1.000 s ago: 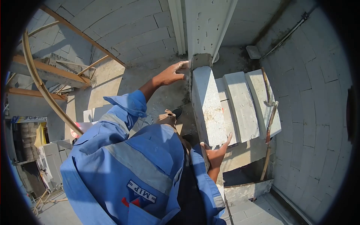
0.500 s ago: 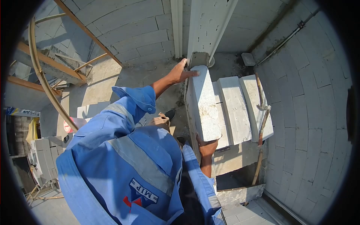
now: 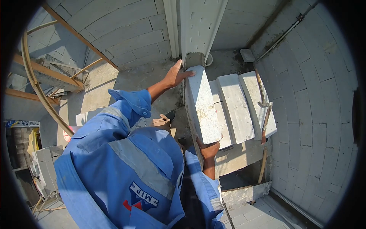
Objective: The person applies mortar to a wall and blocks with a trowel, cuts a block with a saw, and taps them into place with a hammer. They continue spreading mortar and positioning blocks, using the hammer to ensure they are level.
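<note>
A long white block [image 3: 206, 107] lies on top of a narrow wall, close to the foot of an upright grey post [image 3: 201, 28]. My left hand [image 3: 176, 76] grips its far end, thumb on the top face and fingers at the side by the post. At the near end, my right hand [image 3: 209, 149] is wrapped round the block's end, with part of the fingers hidden beneath it. Grey mortar [image 3: 195, 59] shows at the post's foot, beyond the block.
More white blocks [image 3: 235, 108] lie to the right, with a hammer [image 3: 267, 122] on the outermost one. A block wall [image 3: 305, 126] rises at the far right. A dark opening [image 3: 240, 180] is below the blocks. Timber props [image 3: 34, 72] stand at the left.
The view has shifted slightly, so the post and blocks appear a little further left. Both hands keep their hold on the block, which shows no clear movement against the wall.
</note>
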The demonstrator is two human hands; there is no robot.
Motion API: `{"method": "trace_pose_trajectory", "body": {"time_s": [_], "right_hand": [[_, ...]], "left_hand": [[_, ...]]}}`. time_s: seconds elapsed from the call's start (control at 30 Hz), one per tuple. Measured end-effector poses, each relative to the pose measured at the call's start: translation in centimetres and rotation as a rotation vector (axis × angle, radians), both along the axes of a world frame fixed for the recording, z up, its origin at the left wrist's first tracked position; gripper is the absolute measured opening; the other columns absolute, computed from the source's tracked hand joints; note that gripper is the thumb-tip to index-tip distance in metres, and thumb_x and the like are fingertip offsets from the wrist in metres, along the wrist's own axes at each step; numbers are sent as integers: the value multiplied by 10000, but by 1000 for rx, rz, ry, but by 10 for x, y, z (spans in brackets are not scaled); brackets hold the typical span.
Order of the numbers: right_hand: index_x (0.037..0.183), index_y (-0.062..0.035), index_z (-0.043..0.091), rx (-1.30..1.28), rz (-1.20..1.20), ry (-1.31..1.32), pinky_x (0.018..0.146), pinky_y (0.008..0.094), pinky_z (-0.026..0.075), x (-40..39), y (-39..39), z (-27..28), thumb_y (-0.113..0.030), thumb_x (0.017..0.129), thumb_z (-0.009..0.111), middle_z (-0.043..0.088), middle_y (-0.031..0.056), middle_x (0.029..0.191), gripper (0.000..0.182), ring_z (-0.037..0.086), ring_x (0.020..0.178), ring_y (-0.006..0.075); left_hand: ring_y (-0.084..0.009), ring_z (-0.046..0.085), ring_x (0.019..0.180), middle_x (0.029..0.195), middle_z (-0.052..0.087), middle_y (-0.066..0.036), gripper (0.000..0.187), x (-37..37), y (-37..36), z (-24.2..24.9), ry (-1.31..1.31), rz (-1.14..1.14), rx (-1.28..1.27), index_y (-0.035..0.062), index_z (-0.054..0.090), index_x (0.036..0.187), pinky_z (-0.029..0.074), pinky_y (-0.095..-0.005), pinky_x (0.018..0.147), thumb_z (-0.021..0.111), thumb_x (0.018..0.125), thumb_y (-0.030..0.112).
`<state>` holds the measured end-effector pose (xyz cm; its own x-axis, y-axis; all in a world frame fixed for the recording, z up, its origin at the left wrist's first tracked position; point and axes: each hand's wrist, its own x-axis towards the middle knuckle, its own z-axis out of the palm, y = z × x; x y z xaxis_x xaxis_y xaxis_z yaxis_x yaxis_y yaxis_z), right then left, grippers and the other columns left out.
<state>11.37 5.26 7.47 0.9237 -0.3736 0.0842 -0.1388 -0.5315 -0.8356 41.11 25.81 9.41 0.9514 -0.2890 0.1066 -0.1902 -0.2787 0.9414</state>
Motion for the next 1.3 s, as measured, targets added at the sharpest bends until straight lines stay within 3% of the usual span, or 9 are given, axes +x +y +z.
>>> {"method": "trace_pose_trajectory", "body": {"time_s": [0.27,0.4,0.67,1.07,1.3], "right_hand": [[1208,-81,638,-188,117,-84,944,435,491,0,-5,-7,-353,706,850,588,159,1209,609,573,1129,359],[1220,-89,626,6,32,-74,934,437,495,1,-3,-11,-330,700,855,578,160,1211,617,570,1126,357],[1191,-107,661,-148,62,-27,910,436,508,0,1,-4,-352,701,849,603,146,1180,580,573,1118,347],[1189,-125,688,-68,146,-48,952,422,472,1,-6,-3,-309,735,802,647,109,1203,502,529,1160,332],[1197,-117,677,-112,125,-34,952,433,477,1,-7,-7,-313,729,806,621,136,1220,524,537,1152,347]], "left_hand": [[-263,554,1171,1244,603,-181,664,-4,-2,-2,67,7,-102,-11,486,1339,389,-358,1044,724,842,359],[-251,556,1166,1248,603,-183,669,-7,-5,8,8,-2,-116,-21,479,1341,395,-355,1039,716,851,368],[-255,559,1172,1263,596,-185,680,-12,-6,12,8,17,-79,-14,479,1341,408,-360,1030,724,848,384],[-274,543,1192,1276,577,-194,652,-12,-4,11,-12,9,-24,-7,468,1362,391,-372,1048,699,870,352],[-260,552,1168,1260,593,-184,623,-6,-4,-4,-4,-4,-136,-10,467,1356,398,-360,1037,689,875,318]]}}
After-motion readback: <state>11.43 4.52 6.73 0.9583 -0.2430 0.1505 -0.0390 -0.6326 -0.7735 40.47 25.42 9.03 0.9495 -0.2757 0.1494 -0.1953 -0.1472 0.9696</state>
